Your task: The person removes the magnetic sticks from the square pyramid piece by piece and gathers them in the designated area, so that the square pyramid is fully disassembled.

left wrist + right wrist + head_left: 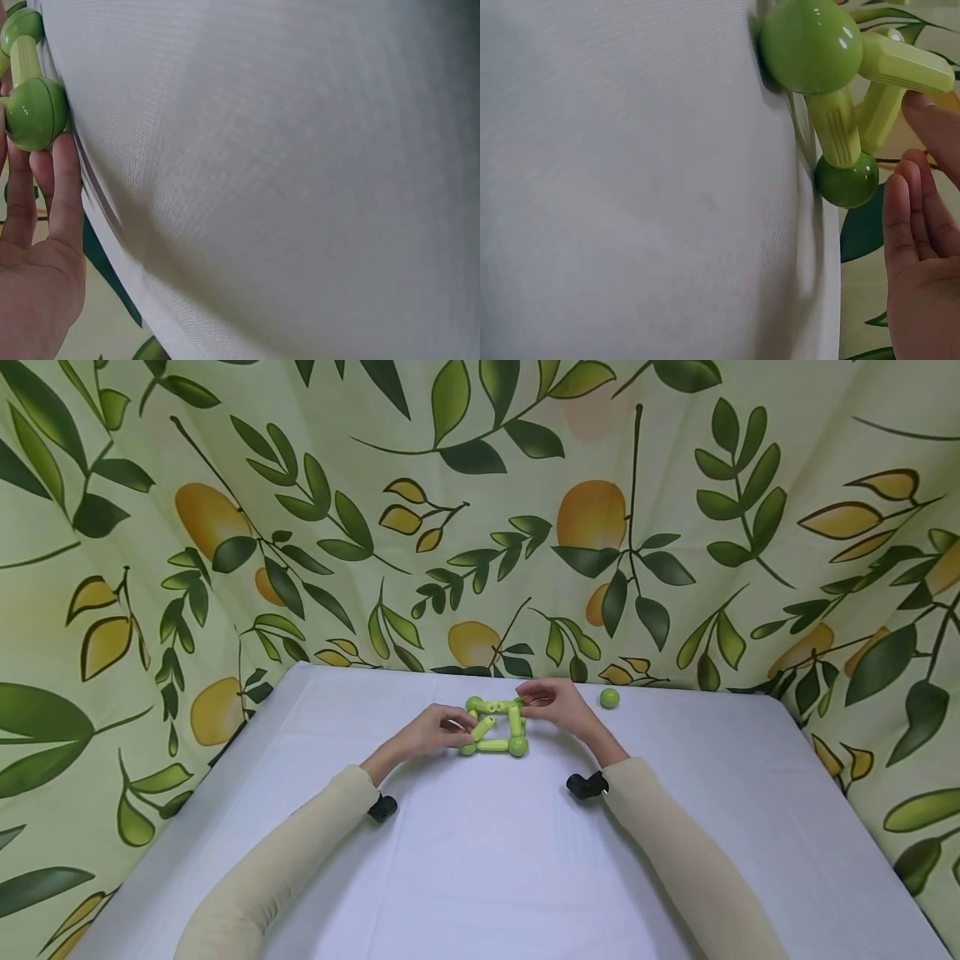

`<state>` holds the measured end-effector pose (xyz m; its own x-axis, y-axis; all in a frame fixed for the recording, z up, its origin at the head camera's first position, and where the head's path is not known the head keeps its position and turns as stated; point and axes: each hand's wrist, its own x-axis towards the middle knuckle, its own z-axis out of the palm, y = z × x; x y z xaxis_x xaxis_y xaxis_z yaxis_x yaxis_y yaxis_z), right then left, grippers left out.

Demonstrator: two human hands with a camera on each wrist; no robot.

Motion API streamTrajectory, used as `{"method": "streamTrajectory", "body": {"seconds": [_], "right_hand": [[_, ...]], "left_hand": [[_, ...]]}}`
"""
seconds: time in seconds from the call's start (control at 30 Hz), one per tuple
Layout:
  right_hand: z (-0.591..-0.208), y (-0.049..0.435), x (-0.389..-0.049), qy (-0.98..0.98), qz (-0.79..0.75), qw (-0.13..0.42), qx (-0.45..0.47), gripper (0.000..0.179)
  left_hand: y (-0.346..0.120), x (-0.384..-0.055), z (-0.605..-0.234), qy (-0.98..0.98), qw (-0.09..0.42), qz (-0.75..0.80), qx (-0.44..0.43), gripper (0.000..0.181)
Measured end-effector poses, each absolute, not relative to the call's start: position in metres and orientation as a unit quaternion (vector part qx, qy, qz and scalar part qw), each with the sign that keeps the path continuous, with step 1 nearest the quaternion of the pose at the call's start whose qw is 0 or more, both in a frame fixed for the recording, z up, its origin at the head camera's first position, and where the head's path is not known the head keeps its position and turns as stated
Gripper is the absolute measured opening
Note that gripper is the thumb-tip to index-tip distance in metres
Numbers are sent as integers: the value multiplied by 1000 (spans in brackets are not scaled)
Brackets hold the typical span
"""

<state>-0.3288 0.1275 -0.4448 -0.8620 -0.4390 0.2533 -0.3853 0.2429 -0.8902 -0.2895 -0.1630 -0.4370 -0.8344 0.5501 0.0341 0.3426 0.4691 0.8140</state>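
A small square frame of green balls and pale yellow-green rods (pixel 492 746) sits toward the back of the table, with short rods standing up from its corners. At its left side, my left hand (pixel 433 732) holds the near left corner. In the left wrist view its fingers lie around a green ball (pixel 34 114). My right hand (pixel 558 703) grips the frame at its far right corner. The right wrist view shows the near right ball (pixel 810 46) with a rod (pixel 904 61) rising from it. A fingertip (pixel 922 105) overlaps this rod's end, while the other fingers are nearly straight.
A loose green ball (pixel 610 698) lies near the table's back edge, right of my right hand. White cloth covers the table (pixel 480 860). A curtain (pixel 480 510) printed with leaves and fruit hangs behind it. Both wrists carry a black camera (pixel 587 786).
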Motion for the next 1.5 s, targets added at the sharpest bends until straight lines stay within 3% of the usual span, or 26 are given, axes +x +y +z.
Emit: {"method": "streamTrajectory", "body": {"seconds": [0.43, 1.17, 1.5], "right_hand": [[-452, 112, -339, 819, -492, 16, -295, 31], [-448, 105, -341, 835, -490, 0, -251, 16], [-443, 118, -335, 814, -530, 9, -237, 20]], "left_hand": [[-163, -289, -437, 851, 119, 443, 255, 24], [-164, -288, -436, 844, 111, 446, 278, 24], [-163, -290, -437, 846, 112, 439, 280, 24]]}}
